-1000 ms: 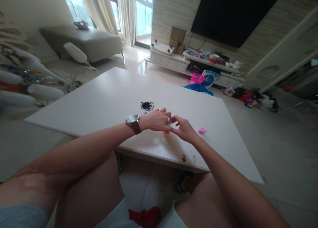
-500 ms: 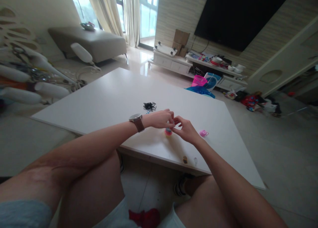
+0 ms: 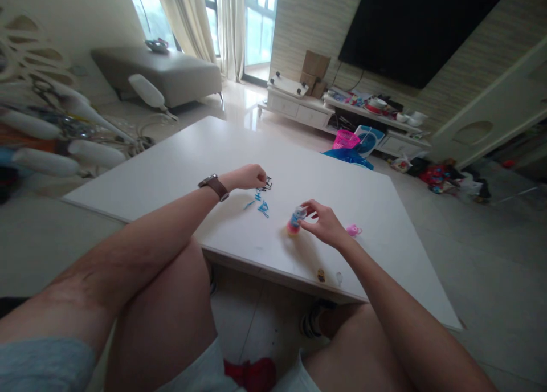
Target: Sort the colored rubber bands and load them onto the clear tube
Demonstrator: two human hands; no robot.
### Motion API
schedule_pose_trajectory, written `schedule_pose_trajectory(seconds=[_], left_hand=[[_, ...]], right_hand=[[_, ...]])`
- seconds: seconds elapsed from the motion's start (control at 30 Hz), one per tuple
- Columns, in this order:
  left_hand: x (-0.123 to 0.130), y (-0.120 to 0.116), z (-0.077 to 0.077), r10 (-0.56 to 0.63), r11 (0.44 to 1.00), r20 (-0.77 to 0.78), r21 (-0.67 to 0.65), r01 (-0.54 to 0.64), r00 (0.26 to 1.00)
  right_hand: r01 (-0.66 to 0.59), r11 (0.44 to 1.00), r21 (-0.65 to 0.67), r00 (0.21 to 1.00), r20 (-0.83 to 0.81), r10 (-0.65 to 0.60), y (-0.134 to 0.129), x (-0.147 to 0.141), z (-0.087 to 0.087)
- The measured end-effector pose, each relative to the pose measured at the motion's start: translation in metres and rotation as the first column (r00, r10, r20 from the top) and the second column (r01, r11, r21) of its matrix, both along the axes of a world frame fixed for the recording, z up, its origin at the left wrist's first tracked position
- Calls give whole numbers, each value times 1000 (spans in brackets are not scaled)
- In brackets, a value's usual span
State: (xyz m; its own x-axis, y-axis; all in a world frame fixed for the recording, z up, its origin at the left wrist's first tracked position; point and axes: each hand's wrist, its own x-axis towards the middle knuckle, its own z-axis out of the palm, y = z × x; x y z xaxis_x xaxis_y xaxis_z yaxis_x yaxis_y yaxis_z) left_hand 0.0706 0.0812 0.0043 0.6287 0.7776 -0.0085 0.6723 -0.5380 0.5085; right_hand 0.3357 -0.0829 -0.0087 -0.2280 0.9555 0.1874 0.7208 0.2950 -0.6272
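A small clear bottle (image 3: 294,221) with pink and blue contents stands on the white table (image 3: 205,147). My right hand (image 3: 322,224) curls around its upper right side, thumb and fingers on it. Over the pile of small black pieces (image 3: 268,183) is my left hand (image 3: 252,177), its fingers closed; whatever they hold is hidden. Several small blue pieces (image 3: 263,208) lie just in front of that pile. To the right of my right hand sits a pink item (image 3: 354,230), partly behind the wrist.
Near the table's front edge lie a small yellow-and-black item (image 3: 321,275) and a clear item (image 3: 339,277). Beyond the table stand a pink basket (image 3: 346,139) and a low cabinet (image 3: 294,107). White rounded objects (image 3: 96,151) are at the left.
My left hand has moved left from above the bottle to the black pile, uncovering the bottle and blue pieces. My right hand now rests around the bottle's upper part.
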Motion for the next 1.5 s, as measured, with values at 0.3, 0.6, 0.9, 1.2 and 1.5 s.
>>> schedule_pose_trajectory(seconds=[0.3, 0.6, 0.9, 1.2, 1.5], left_hand=[[-17, 32, -62, -69, 997, -95, 40, 73, 993], [-2, 36, -87, -11, 997, -149, 68, 21, 989], [5, 30, -71, -156, 987, -237, -62, 145, 959], [0, 20, -57, -229, 969, -150, -129, 211, 962], [5, 14, -64, -237, 970, -234, -105, 218, 943]], right_hand=[[-13, 1000, 11, 1000, -2, 13, 0, 2, -1], [-10, 1000, 2, 1000, 5, 10, -1, 4, -1], [-19, 999, -30, 1000, 9, 19, -3, 3, 3], [-20, 999, -29, 1000, 13, 21, -3, 4, 2], [-20, 999, -35, 1000, 6, 20, -3, 3, 3]])
